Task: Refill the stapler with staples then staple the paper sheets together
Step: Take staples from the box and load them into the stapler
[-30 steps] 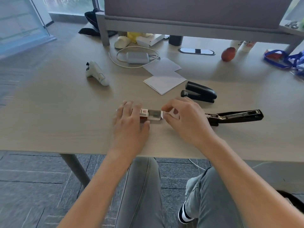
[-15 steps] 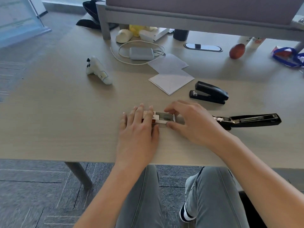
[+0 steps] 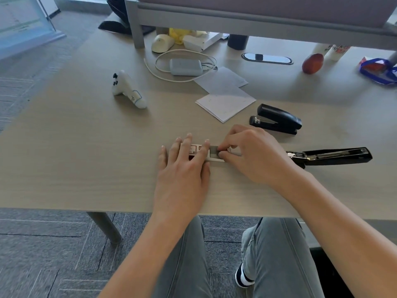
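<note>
My left hand (image 3: pixel 182 166) presses flat on the staple box (image 3: pixel 206 152) at tabletop (image 3: pixel 86 158) centre; my right hand (image 3: pixel 251 155) pinches the staple strip (image 3: pixel 214 152), light and brittle I think, by its sides. The opened stapler (image 3: pixel 335 155) lies at 3 o'clock.

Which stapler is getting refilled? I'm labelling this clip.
Start at the right hand near the table's front edge. Just right of it lies the opened stapler, flat, its metal channel exposed, whereas the closed stapler sits farther back beside the paper sheets.
</note>
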### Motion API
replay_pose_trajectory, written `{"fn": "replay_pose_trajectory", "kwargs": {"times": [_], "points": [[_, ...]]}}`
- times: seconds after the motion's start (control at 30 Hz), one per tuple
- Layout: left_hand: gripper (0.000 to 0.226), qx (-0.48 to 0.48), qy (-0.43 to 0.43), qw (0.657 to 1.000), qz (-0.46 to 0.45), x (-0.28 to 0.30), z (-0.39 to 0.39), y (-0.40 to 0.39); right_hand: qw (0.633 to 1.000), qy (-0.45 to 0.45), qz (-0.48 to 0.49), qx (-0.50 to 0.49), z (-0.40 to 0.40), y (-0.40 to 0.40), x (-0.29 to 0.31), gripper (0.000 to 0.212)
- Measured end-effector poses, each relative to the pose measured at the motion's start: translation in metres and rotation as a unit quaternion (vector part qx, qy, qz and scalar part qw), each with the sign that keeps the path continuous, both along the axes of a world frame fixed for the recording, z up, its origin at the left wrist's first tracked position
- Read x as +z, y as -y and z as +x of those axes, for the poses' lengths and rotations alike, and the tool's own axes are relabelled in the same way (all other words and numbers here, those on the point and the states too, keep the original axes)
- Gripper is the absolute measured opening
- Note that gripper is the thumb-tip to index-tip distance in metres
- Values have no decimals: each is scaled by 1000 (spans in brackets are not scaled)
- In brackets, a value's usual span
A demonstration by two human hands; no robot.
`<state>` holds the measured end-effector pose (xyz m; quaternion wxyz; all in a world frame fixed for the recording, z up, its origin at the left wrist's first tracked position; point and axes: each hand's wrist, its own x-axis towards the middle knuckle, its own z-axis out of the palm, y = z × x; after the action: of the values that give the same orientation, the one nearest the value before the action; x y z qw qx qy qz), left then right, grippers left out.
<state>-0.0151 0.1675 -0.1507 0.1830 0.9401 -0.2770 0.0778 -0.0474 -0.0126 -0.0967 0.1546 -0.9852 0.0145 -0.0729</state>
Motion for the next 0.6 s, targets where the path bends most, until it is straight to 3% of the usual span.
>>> {"fn": "replay_pose_trajectory", "kwargs": {"times": [0.27, 0.6], "points": [[48, 3, 2, 1000, 1, -1, -1, -1, 999, -18, 13, -24, 9, -4, 2, 7], [50, -7, -1, 1000, -9, -1, -2, -1, 985, 60, 159, -29, -5, 1, -3, 7]]}}
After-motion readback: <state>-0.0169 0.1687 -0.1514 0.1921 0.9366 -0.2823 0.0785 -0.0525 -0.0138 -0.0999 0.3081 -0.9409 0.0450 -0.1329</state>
